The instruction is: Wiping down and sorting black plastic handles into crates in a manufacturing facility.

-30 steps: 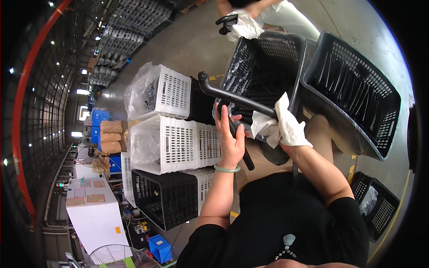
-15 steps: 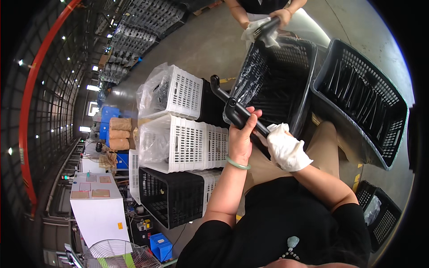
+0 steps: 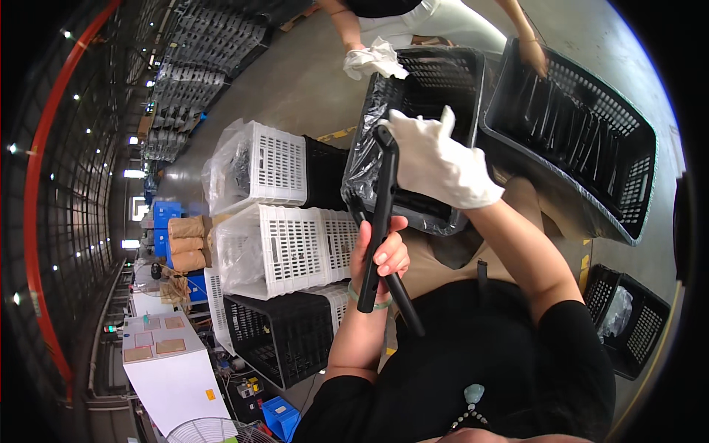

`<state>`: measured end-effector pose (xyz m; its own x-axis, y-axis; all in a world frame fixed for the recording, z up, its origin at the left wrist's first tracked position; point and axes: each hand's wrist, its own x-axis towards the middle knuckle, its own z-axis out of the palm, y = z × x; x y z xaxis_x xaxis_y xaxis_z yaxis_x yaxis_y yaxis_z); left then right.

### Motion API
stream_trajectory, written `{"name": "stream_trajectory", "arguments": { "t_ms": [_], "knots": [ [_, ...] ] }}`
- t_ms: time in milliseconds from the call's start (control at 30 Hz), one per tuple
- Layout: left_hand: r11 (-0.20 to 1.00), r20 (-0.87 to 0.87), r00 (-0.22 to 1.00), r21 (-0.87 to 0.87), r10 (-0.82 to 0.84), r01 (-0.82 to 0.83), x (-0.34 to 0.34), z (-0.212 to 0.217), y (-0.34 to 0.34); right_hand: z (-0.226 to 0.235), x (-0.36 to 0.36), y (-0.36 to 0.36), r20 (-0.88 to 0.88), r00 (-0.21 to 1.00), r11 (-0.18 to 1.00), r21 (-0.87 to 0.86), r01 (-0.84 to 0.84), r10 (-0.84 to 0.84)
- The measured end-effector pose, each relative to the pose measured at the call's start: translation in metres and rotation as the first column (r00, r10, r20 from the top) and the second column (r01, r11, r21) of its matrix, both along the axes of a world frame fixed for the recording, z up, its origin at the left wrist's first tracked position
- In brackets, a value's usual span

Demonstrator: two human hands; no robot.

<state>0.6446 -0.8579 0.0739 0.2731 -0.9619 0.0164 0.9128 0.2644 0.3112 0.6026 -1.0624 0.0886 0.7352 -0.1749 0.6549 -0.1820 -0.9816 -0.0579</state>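
My left hand (image 3: pixel 384 258), bare with a pale green bangle at the wrist, is wrapped round two black metal tubes. One black tube (image 3: pixel 382 210) stands nearly upright in the picture, with a bent upper end and a hole in it. The second tube (image 3: pixel 404 306) crosses behind it at a slant, its lower end near my black shirt. My right hand (image 3: pixel 447 166) wears a white glove, its fingers apart beside the upper tube's bent end; whether it touches the tube I cannot tell. Beneath both hands is a black crate (image 3: pixel 481 96) lined with dark plastic film.
Another black crate (image 3: pixel 642 184) at the right holds several black tubes. Across from me, a person has one hand in white cloth (image 3: pixel 375 60) and a bare hand (image 3: pixel 533 57) reaching into that crate. White crates (image 3: pixel 284 166) and a black crate (image 3: pixel 277 332) stand at the left.
My right hand has let go of the tubes and moved up and away, fingers spread. The tubes have swung toward me. The other person's hands have parted, one reaching into the right crate.
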Motion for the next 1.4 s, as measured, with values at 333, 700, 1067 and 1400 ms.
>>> {"name": "stream_trajectory", "arguments": {
  "t_ms": [333, 700, 1067, 1400],
  "knots": [
    [0.824, 0.572, 0.808, 0.521, -0.143, -0.223, 0.006, 0.014, 0.025, -0.053, 0.04, -0.034, 0.376, 0.912, 0.965, 0.252, 0.069, -0.163],
    [0.659, 0.734, 0.676, 0.539, -0.063, -0.524, -0.028, -0.008, 0.01, -0.043, 0.011, -0.002, 0.368, 0.929, 0.285, 0.895, -0.342, -0.038],
    [0.631, 0.973, 0.197, 0.226, -0.117, -0.742, 0.037, 0.025, -0.006, -0.083, -0.011, 0.025, 0.282, 0.904, 0.512, 0.751, -0.417, 0.322],
    [0.697, 0.968, 0.16, 0.249, -0.191, -0.672, 0.029, -0.002, -0.048, -0.067, -0.027, 0.03, 0.43, 0.793, 0.473, 0.641, -0.605, 0.432]
  ]
}}
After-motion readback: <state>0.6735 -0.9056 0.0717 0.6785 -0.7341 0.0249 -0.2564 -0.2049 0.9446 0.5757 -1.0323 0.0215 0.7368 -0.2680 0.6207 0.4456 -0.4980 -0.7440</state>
